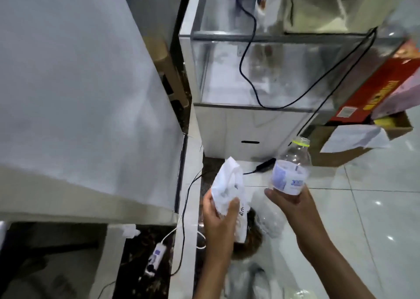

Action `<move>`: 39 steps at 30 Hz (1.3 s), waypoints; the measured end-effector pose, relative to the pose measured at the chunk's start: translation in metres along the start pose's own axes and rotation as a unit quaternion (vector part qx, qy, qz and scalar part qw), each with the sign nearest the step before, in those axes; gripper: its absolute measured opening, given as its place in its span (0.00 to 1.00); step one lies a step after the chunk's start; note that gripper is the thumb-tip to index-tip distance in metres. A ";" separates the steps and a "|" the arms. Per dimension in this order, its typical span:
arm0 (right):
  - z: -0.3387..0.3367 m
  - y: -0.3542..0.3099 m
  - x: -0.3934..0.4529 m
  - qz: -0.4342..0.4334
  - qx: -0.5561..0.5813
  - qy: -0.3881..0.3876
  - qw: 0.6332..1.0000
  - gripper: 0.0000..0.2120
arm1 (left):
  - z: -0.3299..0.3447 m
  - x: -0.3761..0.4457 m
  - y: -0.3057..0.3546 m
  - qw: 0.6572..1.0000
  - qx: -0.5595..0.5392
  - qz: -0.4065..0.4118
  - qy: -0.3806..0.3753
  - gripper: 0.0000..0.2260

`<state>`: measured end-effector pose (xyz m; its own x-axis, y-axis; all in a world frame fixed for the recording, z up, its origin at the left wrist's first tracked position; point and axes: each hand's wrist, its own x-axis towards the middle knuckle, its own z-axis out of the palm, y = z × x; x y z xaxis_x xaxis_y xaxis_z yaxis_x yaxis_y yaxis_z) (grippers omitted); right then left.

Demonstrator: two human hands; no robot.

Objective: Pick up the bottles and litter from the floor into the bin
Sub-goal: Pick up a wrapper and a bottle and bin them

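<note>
Above the floor (375,208), the right hand (293,204) grips an open bottle (289,171) and the left hand (219,217) grips crumpled paper (227,185). The bin is not clearly visible; a blind drop may miss and scatter litter.

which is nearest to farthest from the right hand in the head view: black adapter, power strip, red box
From the right hand, gripping the clear bottle:
1. Black adapter, on the floor just up and left of the hand.
2. Power strip, low on the left by the white cable.
3. Red box, up at the right edge.
</note>
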<state>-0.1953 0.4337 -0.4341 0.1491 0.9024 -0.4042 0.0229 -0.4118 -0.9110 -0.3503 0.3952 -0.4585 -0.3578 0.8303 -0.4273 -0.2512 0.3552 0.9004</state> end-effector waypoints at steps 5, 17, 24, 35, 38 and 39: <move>0.031 0.136 0.056 0.039 -0.003 -0.022 0.999 0.24 | -0.014 0.056 -0.134 0.997 0.041 -0.022 0.054 0.25; 0.023 0.370 0.109 0.081 -0.049 -0.005 0.996 0.28 | -0.034 0.131 -0.395 0.962 0.269 -0.021 0.043 0.30; 0.024 0.385 0.107 0.067 -0.099 -0.013 0.993 0.31 | -0.046 0.118 -0.366 0.956 0.290 -0.010 0.027 0.25; 0.045 0.384 0.084 0.130 -0.305 0.042 0.943 0.41 | -0.059 0.121 -0.275 0.896 0.441 0.004 -0.043 0.28; 0.045 0.370 0.077 0.189 -0.362 -0.039 0.912 0.29 | -0.057 0.119 -0.256 0.863 0.500 -0.026 -0.071 0.28; 0.044 0.358 0.077 0.195 -0.369 -0.079 0.905 0.26 | -0.055 0.118 -0.249 0.849 0.520 -0.029 -0.086 0.28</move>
<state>-0.2194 0.3612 -0.7944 0.1467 0.6531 -0.7430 0.6625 -0.6226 -0.4165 -0.3791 0.3810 -0.7377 -0.2132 0.8167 -0.5362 0.6987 0.5111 0.5007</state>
